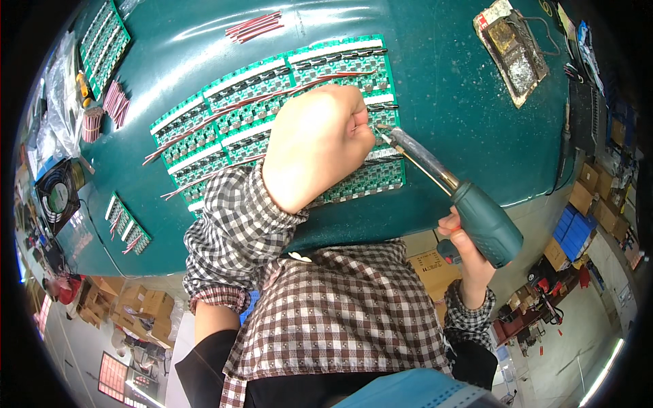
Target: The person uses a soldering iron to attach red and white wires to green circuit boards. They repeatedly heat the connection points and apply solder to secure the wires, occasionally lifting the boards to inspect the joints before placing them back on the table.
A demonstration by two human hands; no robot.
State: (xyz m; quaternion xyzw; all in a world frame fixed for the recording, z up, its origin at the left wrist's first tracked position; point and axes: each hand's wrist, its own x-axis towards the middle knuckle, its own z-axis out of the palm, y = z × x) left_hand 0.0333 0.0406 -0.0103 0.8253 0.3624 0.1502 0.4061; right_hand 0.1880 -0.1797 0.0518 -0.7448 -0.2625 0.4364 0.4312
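A sheet of joined green circuit boards (245, 115) lies on the green table, with red and black wires (265, 97) laid across its rows. My left hand (316, 143) is over the sheet with its fingers pinched together near the right part. What the fingertips hold is hidden. My right hand (471, 255) grips a green-handled soldering gun (486, 221), its slanted metal barrel reaching up and left. The gun's tip (386, 131) is just beside my left fingertips, over the boards; whether it touches them I cannot tell.
Cut red wires (254, 27) lie at the back, and bundled wires (115, 104) to the left. A smaller board strip (127, 223) and another board sheet (105, 47) are at the left. A worn soldering tray (511, 51) sits back right. A fan (58, 195) stands at the left edge.
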